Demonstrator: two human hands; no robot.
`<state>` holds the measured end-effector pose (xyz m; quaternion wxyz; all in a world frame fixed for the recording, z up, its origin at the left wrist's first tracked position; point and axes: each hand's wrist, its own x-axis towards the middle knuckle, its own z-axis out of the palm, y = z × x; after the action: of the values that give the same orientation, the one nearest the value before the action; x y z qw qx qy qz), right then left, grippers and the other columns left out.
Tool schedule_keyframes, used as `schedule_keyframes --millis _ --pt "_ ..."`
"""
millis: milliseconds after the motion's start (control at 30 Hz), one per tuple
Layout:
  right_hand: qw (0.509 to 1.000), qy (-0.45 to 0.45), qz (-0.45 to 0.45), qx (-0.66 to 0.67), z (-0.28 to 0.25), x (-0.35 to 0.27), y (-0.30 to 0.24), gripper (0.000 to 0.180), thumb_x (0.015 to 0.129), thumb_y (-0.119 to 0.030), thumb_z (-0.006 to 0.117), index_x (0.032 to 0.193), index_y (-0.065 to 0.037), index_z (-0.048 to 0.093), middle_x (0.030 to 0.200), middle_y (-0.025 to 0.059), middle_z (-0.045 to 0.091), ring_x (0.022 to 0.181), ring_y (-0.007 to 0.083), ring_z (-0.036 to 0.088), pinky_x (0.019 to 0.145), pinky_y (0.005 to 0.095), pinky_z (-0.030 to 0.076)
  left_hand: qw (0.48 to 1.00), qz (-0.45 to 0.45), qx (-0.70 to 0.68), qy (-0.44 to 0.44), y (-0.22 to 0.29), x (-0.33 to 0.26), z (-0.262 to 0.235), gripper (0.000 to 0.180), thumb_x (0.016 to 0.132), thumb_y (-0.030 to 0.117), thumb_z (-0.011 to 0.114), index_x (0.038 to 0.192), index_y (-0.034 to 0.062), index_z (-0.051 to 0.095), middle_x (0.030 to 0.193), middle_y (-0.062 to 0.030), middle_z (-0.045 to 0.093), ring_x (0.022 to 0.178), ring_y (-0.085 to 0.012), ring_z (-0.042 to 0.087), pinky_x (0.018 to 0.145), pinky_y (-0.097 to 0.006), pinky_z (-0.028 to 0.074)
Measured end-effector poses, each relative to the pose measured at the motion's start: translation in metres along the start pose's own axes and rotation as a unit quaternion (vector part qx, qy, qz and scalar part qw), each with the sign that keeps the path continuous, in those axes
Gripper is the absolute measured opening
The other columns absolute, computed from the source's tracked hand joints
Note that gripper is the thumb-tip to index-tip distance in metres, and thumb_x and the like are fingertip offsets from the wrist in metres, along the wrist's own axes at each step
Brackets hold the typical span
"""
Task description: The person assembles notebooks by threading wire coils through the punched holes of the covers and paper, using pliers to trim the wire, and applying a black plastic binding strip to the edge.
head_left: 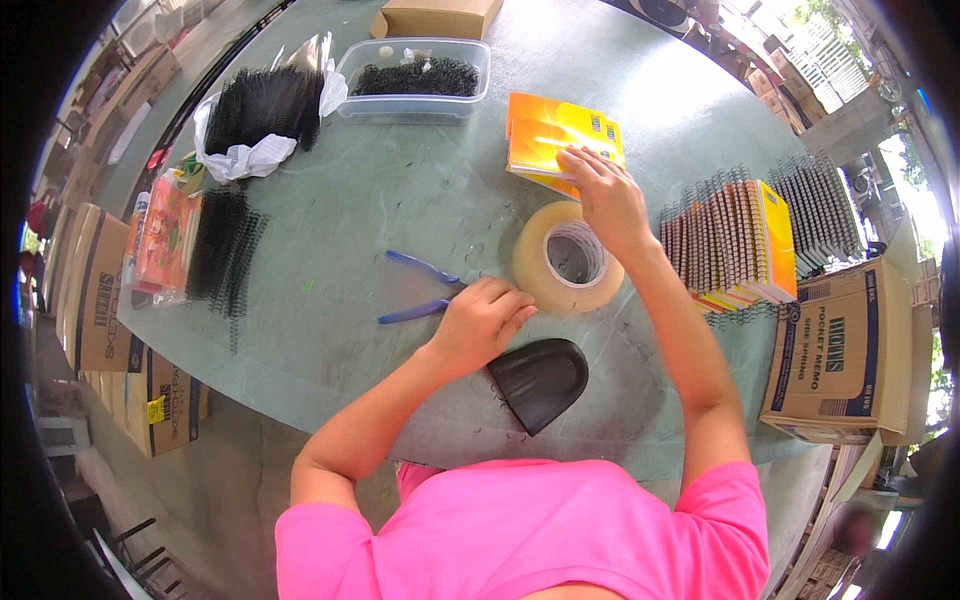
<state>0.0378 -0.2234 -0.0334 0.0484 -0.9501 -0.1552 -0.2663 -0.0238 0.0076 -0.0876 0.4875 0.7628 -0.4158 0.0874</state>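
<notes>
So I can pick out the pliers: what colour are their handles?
Blue; the pliers lie beside the left hand, seen clearly in the head view.

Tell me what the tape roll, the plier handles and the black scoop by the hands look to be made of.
Tape roll: clear, glossy plastic film on what looks like a cardboard core; the wound layers show yellowish. Plier handles: blue, smooth coating, likely plastic or rubber over metal; the head is hidden under the left hand. Scoop: black with a soft sheen, probably moulded plastic.
</notes>
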Motion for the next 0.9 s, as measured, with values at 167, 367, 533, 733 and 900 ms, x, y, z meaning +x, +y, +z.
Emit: schedule_keyframes --millis 167,367,533,733,900 --pt "0.975 -0.156 0.114 0.113 -0.067 0.006 -0.028 0.029 0.082 -0.004 0.050 0.109 -0.009 0.058 0.099 0.0140 0.065 0.086 0.0342 0.064 0.072 0.0436 0.050 0.999 0.045 0.006 0.011 0.004 -0.005 0.001 0.013 0.078 0.009 0.067 0.090 0.0044 0.063 0.081 -0.0098 0.059 0.073 -0.0277 0.057 0.062 -0.038 0.047" --pt "0.982 -0.153 0.083 0.079 -0.074 -0.040 -0.044 0.030 0.085 -0.006 0.052 0.115 -0.010 0.053 0.100 0.0147 0.064 0.086 0.0351 0.063 0.070 0.0436 0.049 0.991 0.049 0.106 -0.064 0.001 0.002 -0.008 0.016 0.080 0.014 0.064 0.093 0.0040 0.062 0.087 -0.0108 0.060 0.083 -0.0286 0.058 0.070 -0.039 0.048" --pt "0.985 -0.102 0.061 0.123 -0.071 -0.027 -0.053 0.040 0.088 -0.010 0.055 0.127 -0.017 0.051 0.104 0.0114 0.064 0.084 0.0317 0.064 0.068 0.0400 0.050 0.961 -0.085 0.253 0.069 -0.032 0.009 -0.104 0.015 0.083 0.017 0.061 0.086 0.0030 0.065 0.089 -0.0128 0.064 0.087 -0.0296 0.059 0.075 -0.040 0.048" --pt "0.978 -0.077 0.059 0.183 -0.067 -0.025 -0.048 0.027 0.089 -0.010 0.053 0.114 -0.015 0.060 0.090 0.0119 0.065 0.078 0.0318 0.064 0.066 0.0376 0.049 0.792 -0.313 0.503 0.149 -0.104 -0.058 -0.217 0.018 0.083 0.019 0.061 0.084 0.0015 0.061 0.087 -0.0155 0.061 0.088 -0.0332 0.058 0.077 -0.042 0.049" --pt "0.984 -0.065 0.071 0.151 -0.063 -0.023 -0.059 0.016 0.089 -0.014 0.054 0.103 -0.010 0.060 0.085 0.0128 0.065 0.074 0.0326 0.062 0.064 0.0394 0.048 0.801 -0.302 0.506 0.106 -0.123 -0.076 -0.210 0.020 0.078 0.016 0.068 0.091 0.0045 0.059 0.096 -0.0156 0.057 0.092 -0.0346 0.056 0.077 -0.044 0.049"
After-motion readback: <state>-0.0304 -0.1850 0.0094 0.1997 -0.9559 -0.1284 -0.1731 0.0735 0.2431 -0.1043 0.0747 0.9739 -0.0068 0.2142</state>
